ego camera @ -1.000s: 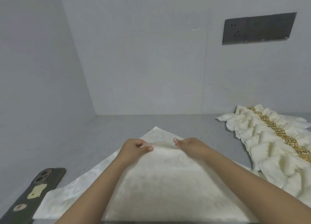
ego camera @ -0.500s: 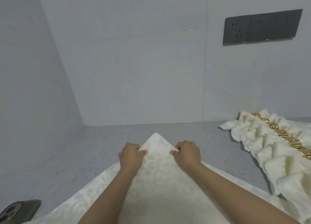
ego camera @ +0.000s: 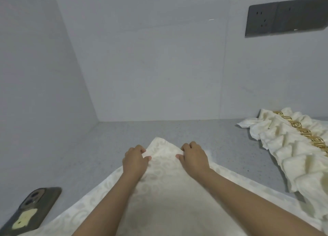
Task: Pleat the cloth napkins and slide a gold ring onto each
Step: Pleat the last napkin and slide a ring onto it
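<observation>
I see cream napkin (ego camera: 165, 191) spread flat on grey counter (ego camera: 204, 134), far corner pointing toward back wall. Left hand (ego camera: 135, 160) grips left edge near that corner, fingers curled over edge, thumb on top of cloth. Right hand (ego camera: 194, 156) does same on right edge. Hands near each other, not touching. Finished pleated napkins (ego camera: 287, 152) with gold rings (ego camera: 301, 131) in row at right, well apart. Phone (ego camera: 33, 209) lies face down at lower left, just beside napkin edge.
</observation>
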Available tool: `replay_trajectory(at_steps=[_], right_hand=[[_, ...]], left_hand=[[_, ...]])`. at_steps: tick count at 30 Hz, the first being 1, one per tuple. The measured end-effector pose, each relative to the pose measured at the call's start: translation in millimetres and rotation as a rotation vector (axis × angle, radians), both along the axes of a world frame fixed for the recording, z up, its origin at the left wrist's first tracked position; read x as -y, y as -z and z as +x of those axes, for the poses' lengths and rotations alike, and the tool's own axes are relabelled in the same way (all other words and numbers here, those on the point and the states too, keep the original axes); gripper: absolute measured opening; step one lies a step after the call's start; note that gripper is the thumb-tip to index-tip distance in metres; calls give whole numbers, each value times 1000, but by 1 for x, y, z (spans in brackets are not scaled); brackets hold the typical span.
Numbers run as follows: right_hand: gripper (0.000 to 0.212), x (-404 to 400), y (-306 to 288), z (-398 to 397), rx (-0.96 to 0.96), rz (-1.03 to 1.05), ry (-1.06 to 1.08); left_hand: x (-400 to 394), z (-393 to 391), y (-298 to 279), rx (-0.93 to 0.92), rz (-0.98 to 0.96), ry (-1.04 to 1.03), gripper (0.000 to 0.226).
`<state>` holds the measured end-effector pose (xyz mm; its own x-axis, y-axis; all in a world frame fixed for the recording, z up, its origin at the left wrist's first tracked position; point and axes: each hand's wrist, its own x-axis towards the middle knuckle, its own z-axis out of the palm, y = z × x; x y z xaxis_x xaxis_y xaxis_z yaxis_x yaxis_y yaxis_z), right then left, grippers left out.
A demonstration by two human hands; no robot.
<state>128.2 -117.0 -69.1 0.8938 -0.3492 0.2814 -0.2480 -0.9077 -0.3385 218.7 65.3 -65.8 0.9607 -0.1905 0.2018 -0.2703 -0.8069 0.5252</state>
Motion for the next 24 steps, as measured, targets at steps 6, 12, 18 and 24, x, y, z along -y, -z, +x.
replay_trajectory(at_steps=[6,12,18,24], right_hand=[[39,-33,-5,-26,-11,6,-66],[43,-54,-9,-49,-61,147,-73],[16,-55,-19,-32,-113,390,-50],[29,-53,-17,-19,-75,400,-64]], left_hand=[[-42,-37,-5,-75,5,-57,24],[-72,-62,-2,-128,-1,-82,30],[-67,-60,-14,-120,50,-33,34],[-63,-45,-11,-142,-137,-39,36]])
